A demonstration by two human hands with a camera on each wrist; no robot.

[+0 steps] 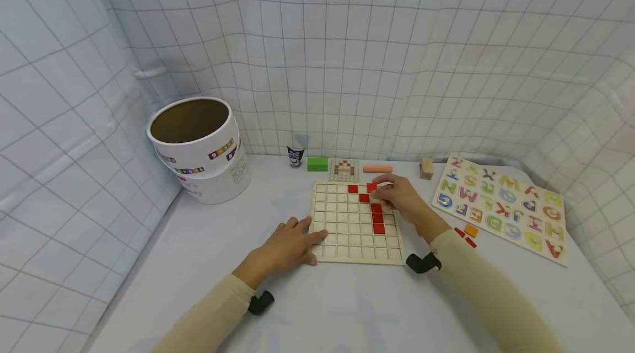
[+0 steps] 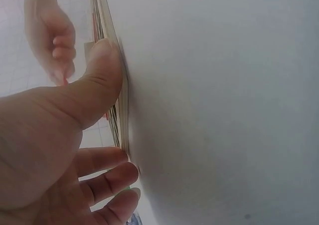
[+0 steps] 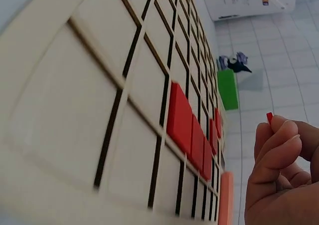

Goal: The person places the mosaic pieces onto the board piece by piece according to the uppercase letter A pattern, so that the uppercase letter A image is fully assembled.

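White desk (image 1: 208,242), grid-cloth walls (image 1: 347,38) around. Left hand (image 1: 290,242) rests flat against the grid board (image 1: 347,226); right hand (image 1: 402,198) pinches a red tile (image 3: 269,117) above it.

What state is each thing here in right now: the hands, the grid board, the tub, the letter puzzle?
Left hand: flat, steadying the board's edge.
Right hand: pinching a red tile.
Grid board: mostly empty, a few red tiles placed.
Round tub: open, lidless.
Letter puzzle: letters seated.

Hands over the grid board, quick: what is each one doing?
Left hand: open, fingers resting on the grid board edge.
Right hand: pinching a red tile.
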